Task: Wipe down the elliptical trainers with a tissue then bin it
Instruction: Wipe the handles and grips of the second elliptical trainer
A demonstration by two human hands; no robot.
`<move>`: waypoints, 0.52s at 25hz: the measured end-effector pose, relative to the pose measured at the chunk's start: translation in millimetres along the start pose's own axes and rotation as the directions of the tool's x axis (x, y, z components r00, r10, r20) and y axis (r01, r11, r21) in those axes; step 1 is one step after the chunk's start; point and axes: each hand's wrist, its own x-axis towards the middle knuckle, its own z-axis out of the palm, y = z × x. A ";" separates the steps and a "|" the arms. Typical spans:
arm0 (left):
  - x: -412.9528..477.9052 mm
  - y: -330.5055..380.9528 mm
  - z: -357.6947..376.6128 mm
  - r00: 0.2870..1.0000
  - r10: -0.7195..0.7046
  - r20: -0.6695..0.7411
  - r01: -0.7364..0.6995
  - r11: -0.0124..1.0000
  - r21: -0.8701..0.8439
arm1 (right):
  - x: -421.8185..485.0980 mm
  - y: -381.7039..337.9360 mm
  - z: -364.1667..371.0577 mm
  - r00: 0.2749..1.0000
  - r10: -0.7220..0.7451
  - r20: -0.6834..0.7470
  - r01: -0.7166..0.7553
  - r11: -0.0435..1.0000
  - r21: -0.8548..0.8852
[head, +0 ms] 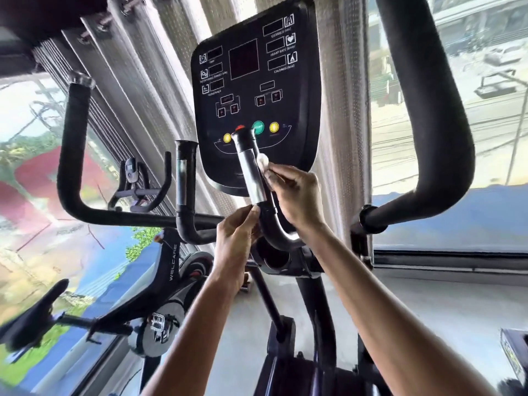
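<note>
Trainer (445, 138) frame rises either side of hands; console (251, 81) above them. Handle (255, 181) between hands: left hand (234, 241) grips its lower bend, right hand (297, 195) pinches tissue (263, 161) against chrome section.

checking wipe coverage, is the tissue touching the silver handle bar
Touching: head view shows the tissue, pinched by the right hand, pressed against the silver handle bar.

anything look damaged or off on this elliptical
The left swing handle looks ragged and grey at its tip where the black foam ends, possibly worn. Otherwise nothing stands out; the right hand holds the tissue against the inner grip.
</note>
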 end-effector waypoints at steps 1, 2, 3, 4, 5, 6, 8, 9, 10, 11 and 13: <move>0.8 -0.1 0.6 1.000 0.004 -0.008 -0.004 1.000 -0.006 | -6.4 6.3 -2.5 0.999 0.036 0.001 -0.036 0.999 -0.034; 0.6 -0.7 0.9 1.000 0.006 -0.014 -0.006 1.000 -0.010 | -13.1 9.1 -5.2 0.998 0.065 -0.005 -0.065 0.997 -0.048; 0.7 -2.3 0.5 1.000 0.008 -0.013 -0.008 1.000 -0.010 | -19.5 10.5 -8.3 0.998 0.065 -0.021 -0.065 0.997 -0.045; 1.3 -3.9 0.2 1.000 0.015 -0.008 -0.015 1.000 -0.006 | -26.0 8.9 -12.4 0.999 0.027 -0.026 -0.028 0.998 -0.047; 1.4 -4.8 -0.8 1.000 0.023 -0.003 -0.023 1.000 0.008 | -35.2 6.4 -16.1 1.000 -0.010 -0.022 0.008 0.998 -0.057; 1.0 -5.3 -1.9 1.000 0.032 -0.001 -0.032 0.999 0.022 | -46.7 3.3 -19.5 1.000 -0.026 -0.014 0.025 0.996 -0.082; 0.3 -5.8 -1.0 0.999 0.049 0.003 -0.049 0.999 0.018 | -65.5 1.5 -26.5 1.000 -0.001 -0.005 0.000 0.990 -0.138; -0.4 -5.6 -0.1 0.999 0.047 0.010 -0.047 0.999 0.016 | -72.7 2.3 -29.2 1.000 -0.002 -0.023 -0.001 0.988 -0.153; -0.6 -4.6 1.1 0.999 0.043 0.017 -0.043 0.999 0.015 | -78.6 3.3 -30.5 0.999 -0.024 -0.048 0.015 0.985 -0.171; -1.0 -4.5 1.3 0.999 0.033 0.020 -0.033 0.999 0.008 | -84.7 3.6 -30.5 0.996 -0.050 -0.075 0.036 0.982 -0.187; -2.7 -6.1 -0.9 1.000 -0.006 0.020 0.006 1.000 -0.018 | -96.3 4.6 -27.8 0.989 -0.097 -0.114 0.073 0.978 -0.195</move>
